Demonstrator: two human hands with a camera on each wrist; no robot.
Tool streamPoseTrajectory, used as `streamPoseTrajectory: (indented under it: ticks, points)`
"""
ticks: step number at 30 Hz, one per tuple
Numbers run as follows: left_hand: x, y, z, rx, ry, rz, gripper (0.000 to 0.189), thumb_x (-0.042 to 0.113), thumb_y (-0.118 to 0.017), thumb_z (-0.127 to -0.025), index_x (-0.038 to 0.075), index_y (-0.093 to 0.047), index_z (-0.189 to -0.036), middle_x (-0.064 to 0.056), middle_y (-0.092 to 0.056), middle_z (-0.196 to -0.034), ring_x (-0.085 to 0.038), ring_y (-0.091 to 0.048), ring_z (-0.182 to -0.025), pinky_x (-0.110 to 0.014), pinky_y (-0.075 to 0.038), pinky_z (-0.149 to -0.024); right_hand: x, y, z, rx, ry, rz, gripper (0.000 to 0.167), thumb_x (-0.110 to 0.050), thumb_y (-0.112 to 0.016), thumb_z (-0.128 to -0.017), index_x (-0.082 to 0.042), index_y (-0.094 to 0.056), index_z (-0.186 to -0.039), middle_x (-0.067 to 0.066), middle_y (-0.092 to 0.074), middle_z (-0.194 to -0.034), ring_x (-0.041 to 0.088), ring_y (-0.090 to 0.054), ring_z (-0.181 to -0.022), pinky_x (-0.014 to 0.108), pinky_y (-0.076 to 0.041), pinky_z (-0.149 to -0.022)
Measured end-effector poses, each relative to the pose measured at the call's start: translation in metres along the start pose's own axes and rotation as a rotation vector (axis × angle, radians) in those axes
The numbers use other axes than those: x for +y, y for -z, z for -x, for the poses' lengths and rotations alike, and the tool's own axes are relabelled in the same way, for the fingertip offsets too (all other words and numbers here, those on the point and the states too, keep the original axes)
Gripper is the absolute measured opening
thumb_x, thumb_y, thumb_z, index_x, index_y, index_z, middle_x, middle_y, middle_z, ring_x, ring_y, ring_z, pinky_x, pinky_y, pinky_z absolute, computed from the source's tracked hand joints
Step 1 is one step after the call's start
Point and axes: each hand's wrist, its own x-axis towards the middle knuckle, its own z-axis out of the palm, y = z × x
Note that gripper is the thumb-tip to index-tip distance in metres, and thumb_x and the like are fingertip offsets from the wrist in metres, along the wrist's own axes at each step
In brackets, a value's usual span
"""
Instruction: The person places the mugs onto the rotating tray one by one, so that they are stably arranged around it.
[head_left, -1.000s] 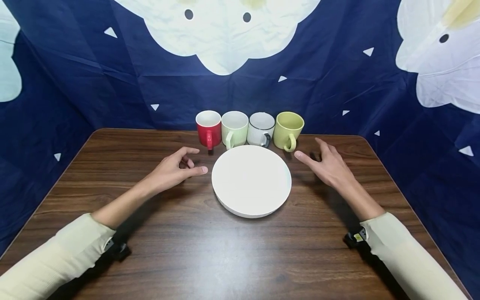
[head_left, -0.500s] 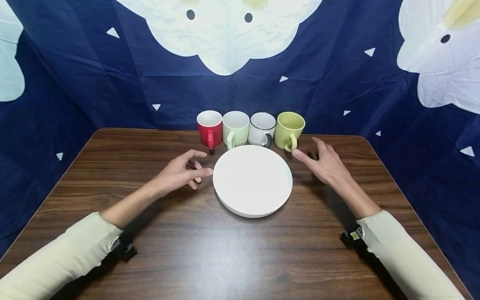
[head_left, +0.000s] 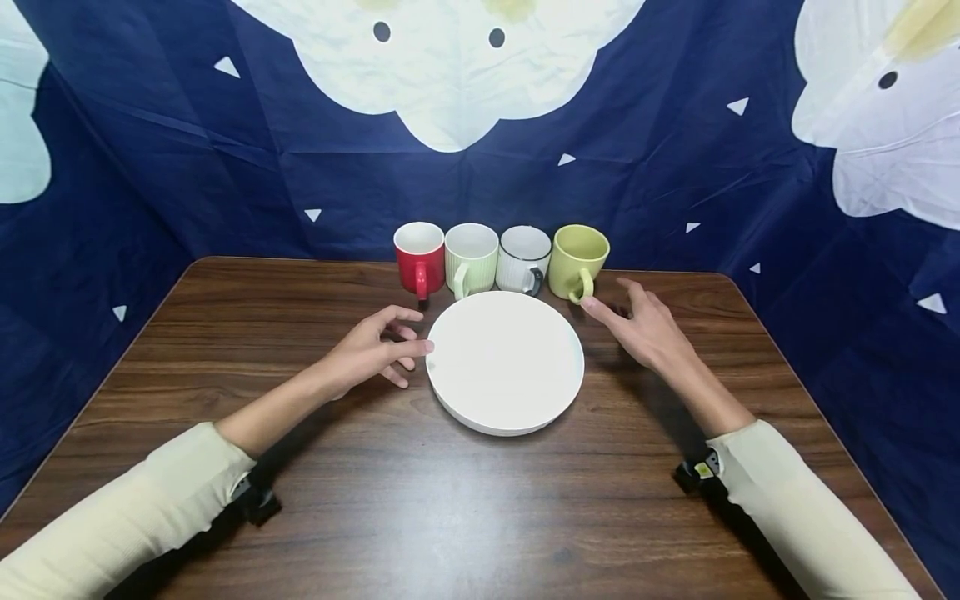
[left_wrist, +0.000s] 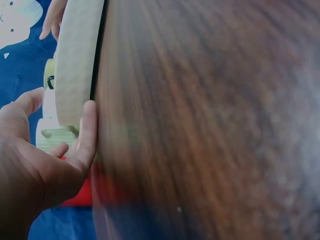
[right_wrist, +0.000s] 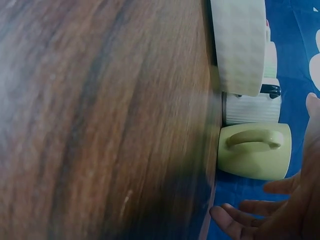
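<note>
A round white disc with a thick side wall (head_left: 506, 362) lies mid-table. My left hand (head_left: 369, 350) is at its left side, fingers spread and lightly bent, thumb tip over the rim; contact is unclear. The left wrist view shows its dimpled cream wall (left_wrist: 79, 60) between thumb and fingers. To the right, my right hand (head_left: 647, 332) hovers near the disc and the olive-green mug (head_left: 572, 268), fingers loose and holding nothing. In the head view the thumb tip overlaps that mug's handle; the right wrist view shows the mug (right_wrist: 252, 162) apart from the fingers.
Behind the disc stand a red mug (head_left: 412, 273), a pale green mug (head_left: 483, 268) and a white mug with a dark rim (head_left: 513, 271), in a row with the olive one. A blue patterned cloth (head_left: 345, 183) hangs past the brown wooden table (head_left: 480, 517).
My left hand has moved right, from beside the disc to its rim. My right hand has shifted slightly left towards the disc. The disc and mugs have stayed in place.
</note>
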Motion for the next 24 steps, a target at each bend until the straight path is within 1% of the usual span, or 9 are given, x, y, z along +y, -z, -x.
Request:
streamPoseTrajectory:
  ticks: [7,11,16,18,20,22,24]
  points:
    - [-0.002,-0.005,-0.004,-0.011,0.009,0.061,0.072,0.021,-0.083,-0.104,0.005,-0.047,-0.164,-0.029,-0.052,-0.15,-0.03,-0.074,-0.097,-0.045,-0.072,-0.076,0.0,0.0,0.0,-0.006,-0.002,-0.035,0.12,-0.095,-0.047,-0.098,-0.009,-0.027,-0.179,0.031,-0.041,-0.177,0.051,-0.044,-0.162,0.071,-0.039,-0.13]
    - [-0.004,-0.008,-0.005,-0.029,-0.004,0.1,0.074,0.015,-0.083,-0.102,0.005,-0.045,-0.165,-0.03,-0.05,-0.158,-0.027,-0.076,-0.095,-0.045,-0.072,-0.077,-0.002,0.0,0.0,-0.008,0.0,-0.043,0.12,-0.095,-0.047,-0.098,-0.009,-0.028,-0.179,0.03,-0.04,-0.177,0.05,-0.045,-0.162,0.07,-0.04,-0.13]
    - [-0.005,-0.01,-0.007,-0.045,-0.031,0.099,0.078,0.012,-0.088,-0.097,0.011,-0.049,-0.164,-0.022,-0.051,-0.165,-0.025,-0.077,-0.095,-0.046,-0.072,-0.076,-0.003,0.0,0.0,-0.01,0.004,-0.045,0.119,-0.095,-0.046,-0.098,-0.009,-0.029,-0.178,0.029,-0.04,-0.177,0.05,-0.043,-0.163,0.071,-0.039,-0.13]
    - [-0.005,-0.01,-0.008,-0.047,-0.04,0.09,0.078,0.011,-0.09,-0.095,0.014,-0.052,-0.163,-0.018,-0.053,-0.165,-0.024,-0.075,-0.097,-0.046,-0.072,-0.075,-0.004,0.0,0.0,-0.012,0.004,-0.049,0.119,-0.095,-0.046,-0.098,-0.009,-0.029,-0.178,0.029,-0.039,-0.178,0.05,-0.041,-0.164,0.071,-0.039,-0.13]
    - [-0.005,-0.011,-0.008,-0.054,-0.055,0.085,0.078,0.009,-0.09,-0.094,0.014,-0.053,-0.163,-0.017,-0.054,-0.163,-0.024,-0.074,-0.099,-0.044,-0.072,-0.075,-0.005,0.0,0.0,-0.012,0.003,-0.053,0.12,-0.097,-0.046,-0.097,-0.009,-0.029,-0.178,0.029,-0.039,-0.178,0.05,-0.04,-0.165,0.071,-0.038,-0.131]
    - [-0.005,-0.011,-0.008,-0.057,-0.061,0.085,0.079,0.007,-0.091,-0.093,0.016,-0.054,-0.163,-0.017,-0.057,-0.158,-0.023,-0.072,-0.1,-0.043,-0.072,-0.076,-0.005,-0.001,0.0,-0.009,0.001,-0.055,0.121,-0.098,-0.045,-0.096,-0.01,-0.03,-0.178,0.029,-0.038,-0.179,0.05,-0.039,-0.166,0.071,-0.037,-0.131]
    - [-0.005,-0.011,-0.009,-0.062,-0.063,0.084,0.081,0.006,-0.091,-0.093,0.017,-0.054,-0.163,-0.02,-0.06,-0.148,-0.023,-0.071,-0.099,-0.042,-0.072,-0.078,-0.005,-0.002,0.0,-0.007,0.0,-0.055,0.121,-0.098,-0.045,-0.096,-0.01,-0.03,-0.178,0.029,-0.038,-0.179,0.05,-0.038,-0.166,0.071,-0.037,-0.132]
